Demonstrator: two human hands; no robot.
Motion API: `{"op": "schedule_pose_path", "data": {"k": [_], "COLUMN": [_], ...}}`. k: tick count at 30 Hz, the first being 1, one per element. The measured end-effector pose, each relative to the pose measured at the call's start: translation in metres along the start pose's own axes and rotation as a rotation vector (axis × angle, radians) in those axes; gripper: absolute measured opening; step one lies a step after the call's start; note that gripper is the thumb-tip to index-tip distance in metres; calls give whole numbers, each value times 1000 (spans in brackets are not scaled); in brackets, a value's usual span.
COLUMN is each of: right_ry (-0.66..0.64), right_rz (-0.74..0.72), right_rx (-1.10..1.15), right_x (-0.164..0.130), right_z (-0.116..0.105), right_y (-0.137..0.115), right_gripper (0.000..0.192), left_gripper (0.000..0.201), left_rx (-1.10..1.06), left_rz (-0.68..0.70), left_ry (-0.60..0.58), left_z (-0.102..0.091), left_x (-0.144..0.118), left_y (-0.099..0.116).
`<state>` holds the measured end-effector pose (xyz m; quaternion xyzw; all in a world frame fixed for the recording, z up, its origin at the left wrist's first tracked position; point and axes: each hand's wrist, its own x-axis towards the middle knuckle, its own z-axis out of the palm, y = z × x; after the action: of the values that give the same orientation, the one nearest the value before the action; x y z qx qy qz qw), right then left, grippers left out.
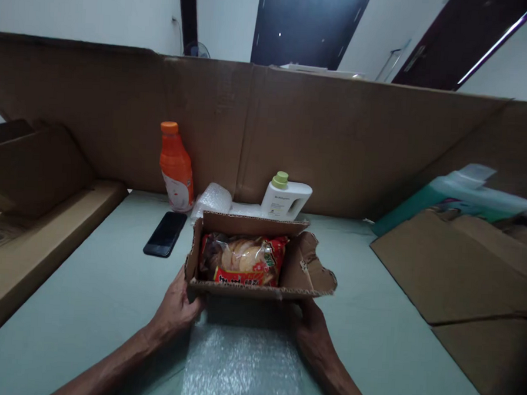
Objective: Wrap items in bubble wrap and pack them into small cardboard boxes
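Before the white jug (285, 198), the open cardboard box (250, 288) lies with its long axis left-right, mouth up, snack bag (241, 260) inside. Left hand (176, 308) and right hand (312, 330) press its near corners, fingers closed on the cardboard.

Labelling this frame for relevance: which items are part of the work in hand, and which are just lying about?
In hand:
- cardboard box, open, gripped at its near side by left hand and right hand
- snack bag inside it
- bubble wrap sheet under the hands

Lying about:
- orange bottle
- phone
- white jug
- bubble wrap roll
- flat cardboard at right
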<state>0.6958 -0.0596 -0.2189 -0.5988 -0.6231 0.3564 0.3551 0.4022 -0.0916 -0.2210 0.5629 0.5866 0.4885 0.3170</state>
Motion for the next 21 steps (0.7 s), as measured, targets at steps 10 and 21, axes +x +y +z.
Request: {"op": "schedule_pose_path", "data": {"k": [10, 21], "right_ry": [5, -13], "right_rz": [-89, -197], "right_rx": [-55, -222], "right_x": [-1, -54], "right_z": [-14, -36], "right_y": [28, 31], "right_gripper": [46, 29], "left_gripper": [50, 66], "left_rx": [23, 293], "left_rz": [-6, 27], "left_ry": [-88, -149], "left_z": [5, -45], "left_x": [3, -53], "left_y": [-20, -27]}}
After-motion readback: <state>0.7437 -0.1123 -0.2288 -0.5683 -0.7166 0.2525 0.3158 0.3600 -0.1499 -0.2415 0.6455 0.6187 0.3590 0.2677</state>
